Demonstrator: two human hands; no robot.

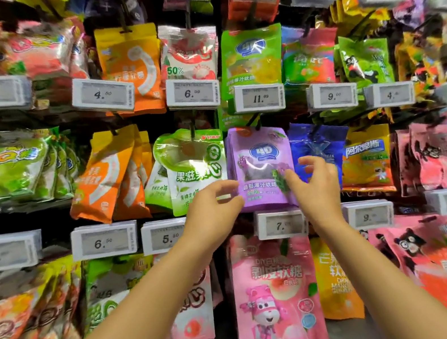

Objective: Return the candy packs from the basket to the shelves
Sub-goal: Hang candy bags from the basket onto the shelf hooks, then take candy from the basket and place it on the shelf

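A purple candy pack (259,160) with a blue "4D" badge hangs from a peg in the middle row of the shelves, at the front of a stack of like packs. My left hand (213,211) pinches its lower left edge between thumb and fingers. My right hand (315,183) is at its lower right corner, thumb resting on the pack's front and fingers curled apart in front of the blue pack (317,147) beside it. The basket is out of view.
Hanging candy packs fill the shelves on every side: a green pack (192,168) to the left, orange packs (109,174) further left, pink packs (274,295) below. White price tags (281,225) jut out on rails under each row.
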